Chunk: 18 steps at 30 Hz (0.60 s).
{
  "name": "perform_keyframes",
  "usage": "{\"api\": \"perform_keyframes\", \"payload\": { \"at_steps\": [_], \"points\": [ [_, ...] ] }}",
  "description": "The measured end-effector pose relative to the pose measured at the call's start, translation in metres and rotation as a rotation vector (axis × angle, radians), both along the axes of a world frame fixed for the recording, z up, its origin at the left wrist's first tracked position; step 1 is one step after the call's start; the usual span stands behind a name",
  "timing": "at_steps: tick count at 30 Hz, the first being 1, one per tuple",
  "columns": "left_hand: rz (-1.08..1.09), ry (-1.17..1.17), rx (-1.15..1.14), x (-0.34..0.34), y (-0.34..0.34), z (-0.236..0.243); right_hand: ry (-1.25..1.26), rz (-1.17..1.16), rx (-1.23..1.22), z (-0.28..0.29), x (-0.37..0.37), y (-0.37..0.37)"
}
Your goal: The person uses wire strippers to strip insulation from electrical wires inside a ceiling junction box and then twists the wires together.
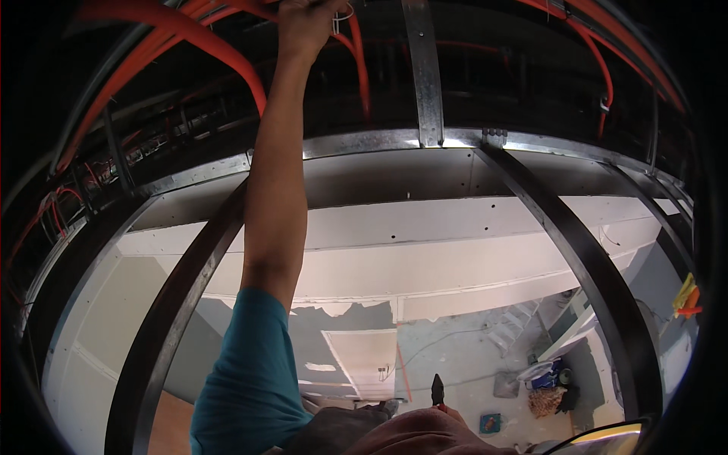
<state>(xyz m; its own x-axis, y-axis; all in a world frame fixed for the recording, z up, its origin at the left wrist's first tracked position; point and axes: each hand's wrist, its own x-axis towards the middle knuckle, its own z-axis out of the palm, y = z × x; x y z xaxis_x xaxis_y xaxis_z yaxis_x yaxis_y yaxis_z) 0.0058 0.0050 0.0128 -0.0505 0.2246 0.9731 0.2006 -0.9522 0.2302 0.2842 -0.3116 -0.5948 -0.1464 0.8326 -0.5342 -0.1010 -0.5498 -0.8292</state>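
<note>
My left arm stretches up past the metal ceiling frame, and my left hand [307, 29] is at the top edge of the view, among the orange conduits [205, 47]. Its fingers look closed, but the frame edge cuts them off, so what they grip is unclear. A thin pale wire loop [339, 21] shows right beside the fingers. Low in the view, my right hand [454, 415] is mostly hidden behind clothing. It holds pliers [437, 390] with dark jaws pointing up and a bit of red handle showing.
Dark metal studs [572, 235] run down on both sides of me from a curved galvanized rail [356, 142]. An upright metal strip [423, 72] rises from that rail. White boards [440, 220] lie beyond. Far below are a floor, a white ladder [516, 326] and piled bags [547, 398].
</note>
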Motion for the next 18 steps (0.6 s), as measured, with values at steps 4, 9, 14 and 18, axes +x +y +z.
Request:
{"api": "perform_keyframes", "payload": {
  "at_steps": [4, 9, 14, 18],
  "points": [
    [0.17, -0.069, -0.103, 0.001, -0.003, 0.0, -0.055, 0.011, 0.002, 0.018, -0.006, 0.002],
    [-0.102, -0.246, 0.146, -0.017, 0.019, -0.026, -0.039, 0.054, 0.063, 0.004, -0.003, 0.012],
    [0.31, -0.279, 0.153, -0.015, 0.031, -0.048, -0.11, 0.095, 0.101, 0.006, -0.002, 0.02],
    [0.389, -0.33, 0.3, 0.007, 0.013, -0.055, -0.102, 0.128, 0.073, 0.033, -0.006, 0.021]
  ]
}}
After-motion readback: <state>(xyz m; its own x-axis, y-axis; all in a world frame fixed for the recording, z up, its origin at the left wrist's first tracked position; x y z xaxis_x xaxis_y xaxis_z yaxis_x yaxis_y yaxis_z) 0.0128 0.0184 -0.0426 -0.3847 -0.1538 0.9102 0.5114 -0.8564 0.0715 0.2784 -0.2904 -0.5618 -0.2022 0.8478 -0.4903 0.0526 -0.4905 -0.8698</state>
